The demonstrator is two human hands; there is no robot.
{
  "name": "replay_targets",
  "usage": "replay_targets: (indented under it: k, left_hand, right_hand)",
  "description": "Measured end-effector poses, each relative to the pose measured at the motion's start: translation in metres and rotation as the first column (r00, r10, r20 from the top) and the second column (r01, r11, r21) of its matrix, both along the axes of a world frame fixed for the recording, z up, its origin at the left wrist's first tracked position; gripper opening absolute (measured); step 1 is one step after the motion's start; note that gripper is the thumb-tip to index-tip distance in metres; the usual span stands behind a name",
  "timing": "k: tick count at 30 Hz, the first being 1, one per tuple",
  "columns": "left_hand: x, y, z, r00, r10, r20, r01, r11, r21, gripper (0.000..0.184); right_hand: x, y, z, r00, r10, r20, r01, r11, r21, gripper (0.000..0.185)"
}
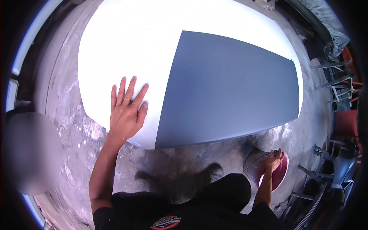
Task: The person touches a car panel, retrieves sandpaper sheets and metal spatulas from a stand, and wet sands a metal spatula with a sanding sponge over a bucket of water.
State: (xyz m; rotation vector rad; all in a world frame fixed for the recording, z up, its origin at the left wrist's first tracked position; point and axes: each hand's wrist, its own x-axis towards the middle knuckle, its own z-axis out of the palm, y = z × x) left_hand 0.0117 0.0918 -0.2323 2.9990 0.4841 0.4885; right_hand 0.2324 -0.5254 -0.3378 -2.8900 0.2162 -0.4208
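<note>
A large, smooth panel shaped like a car hood fills the middle of the view, with a glossy white part [126, 42] and a dark grey section [230, 88] on its right. My left hand [126, 113] lies flat on the white part, fingers spread, just left of the grey border. Off the panel's near right corner, my right hand [274, 160] is over a bucket [284, 170] with a reddish inside. Its fingers are curled around something small and dark that I cannot make out.
Worn concrete floor [63, 115] surrounds the panel. Metal stands [335, 82] and other frames [326, 163] crowd the right side. A plastic-wrapped object [329, 27] is at the upper right. A blurred round patch covers the lower left. My shoes show below the panel.
</note>
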Motion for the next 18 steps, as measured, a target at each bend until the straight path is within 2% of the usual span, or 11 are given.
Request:
replay_targets:
  k: [2,3,4,5,7,8,10,11,14,15,18]
  left_hand:
    - [0.0,-0.001,0.003,1.0,0.007,-0.029,-0.007,1.0,-0.01,0.046]
    - [0.0,-0.001,0.003,1.0,0.002,-0.029,-0.003,1.0,-0.008,0.047]
    - [0.001,-0.002,0.003,1.0,-0.005,-0.024,0.005,1.0,0.002,0.047]
    - [0.002,-0.002,0.004,1.0,-0.002,-0.028,0.001,1.0,-0.01,0.047]
    - [0.002,-0.001,0.004,0.999,0.0,-0.032,-0.001,1.0,-0.024,0.047]
    - [0.001,-0.001,0.004,0.999,0.005,-0.033,-0.005,1.0,-0.01,0.047]
    - [0.001,0.0,0.003,1.0,-0.01,-0.021,0.01,0.999,-0.036,0.046]
    - [0.001,0.0,0.003,1.0,-0.013,-0.016,0.013,0.999,-0.032,0.046]
    - [0.003,-0.001,0.004,1.0,0.005,-0.008,-0.005,0.999,-0.05,0.044]
    - [0.004,-0.002,0.006,1.0,0.007,-0.016,-0.008,0.998,-0.058,0.044]
    - [0.005,-0.004,0.008,0.999,0.02,-0.039,-0.022,0.998,-0.055,0.045]
  right_hand:
    - [0.001,-0.02,-0.015,1.0,0.023,0.021,-0.022,0.999,-0.036,0.051]
    - [0.004,-0.04,-0.024,0.978,0.206,0.032,-0.183,0.923,-0.338,0.046]
    - [0.005,-0.047,-0.031,0.926,0.376,-0.015,-0.307,0.733,-0.607,0.041]
    - [0.005,-0.042,-0.03,0.928,0.372,-0.006,-0.301,0.741,-0.6,0.041]
    - [0.005,-0.029,-0.025,0.968,0.235,0.091,-0.209,0.949,-0.236,0.026]
    - [0.007,-0.031,-0.027,0.967,0.238,0.092,-0.213,0.951,-0.223,0.026]
    - [0.01,-0.055,-0.033,0.811,0.581,0.07,-0.408,0.646,-0.645,0.025]
    - [0.009,-0.053,-0.036,0.871,0.488,0.053,-0.37,0.723,-0.584,0.035]
    - [0.006,-0.05,-0.034,0.843,0.522,0.131,-0.404,0.774,-0.488,0.042]
    - [0.005,-0.047,-0.039,0.929,0.349,0.122,-0.295,0.899,-0.325,0.043]
    - [0.001,-0.037,-0.034,0.926,0.338,0.167,-0.284,0.918,-0.277,0.046]
